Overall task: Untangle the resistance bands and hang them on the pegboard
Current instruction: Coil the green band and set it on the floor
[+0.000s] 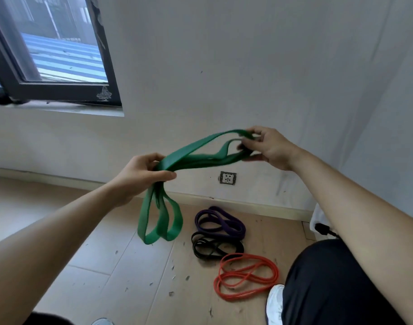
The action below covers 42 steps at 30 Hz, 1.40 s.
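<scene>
A wide green resistance band [196, 152] is stretched in the air between both hands, folded into several strands. My left hand [140, 175] grips its middle, and two loops hang down from that fist toward the floor. My right hand [268, 147] pinches the other end, higher and to the right. On the wooden floor below lie a coiled purple band [220, 222], a tangled black band [215, 248] just in front of it, and a thin orange-red band [246, 276] nearest my leg. No pegboard is in view.
A white wall [247, 66] with a power socket [227, 178] near the skirting faces me. An open dark-framed window [60, 55] is at upper left. My dark trouser leg [336, 285] and white shoe [274, 303] are at lower right; a black plug [322, 228] lies by the wall.
</scene>
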### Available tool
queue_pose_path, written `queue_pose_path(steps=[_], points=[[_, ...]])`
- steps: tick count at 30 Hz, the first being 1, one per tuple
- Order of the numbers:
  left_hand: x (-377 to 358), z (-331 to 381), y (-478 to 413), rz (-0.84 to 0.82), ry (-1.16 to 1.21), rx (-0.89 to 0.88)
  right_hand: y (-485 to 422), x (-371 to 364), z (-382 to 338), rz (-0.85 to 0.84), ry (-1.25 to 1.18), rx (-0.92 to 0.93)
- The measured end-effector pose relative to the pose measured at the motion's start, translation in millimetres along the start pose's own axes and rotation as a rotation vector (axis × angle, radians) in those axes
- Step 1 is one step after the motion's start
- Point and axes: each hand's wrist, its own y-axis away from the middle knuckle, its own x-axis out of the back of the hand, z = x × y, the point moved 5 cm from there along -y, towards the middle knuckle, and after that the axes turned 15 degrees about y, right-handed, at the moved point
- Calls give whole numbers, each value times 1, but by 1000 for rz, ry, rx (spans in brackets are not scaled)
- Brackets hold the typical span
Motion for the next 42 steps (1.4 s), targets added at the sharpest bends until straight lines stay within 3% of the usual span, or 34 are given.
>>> queue_pose_path(steps=[3, 9, 15, 20, 31, 36, 42], points=[[8, 5, 4, -12, 3, -29, 4, -15, 18, -279, 261, -88], [9, 21, 12, -57, 43, -84, 7, -63, 23, -623, 762, -114], [-3, 32, 19, -139, 32, -111, 16, -109, -49, -443, 452, 191], [1, 38, 24, -146, -1, -149, 25, -143, -75, -398, 505, 349], [-3, 36, 26, -72, -388, -238, 28, -115, -101, -262, 525, 407], [3, 34, 23, -121, -498, -167, 28, -114, -96, -281, 551, 385], [-14, 24, 27, -233, -219, -72, 25, -112, -92, -238, 396, 385]])
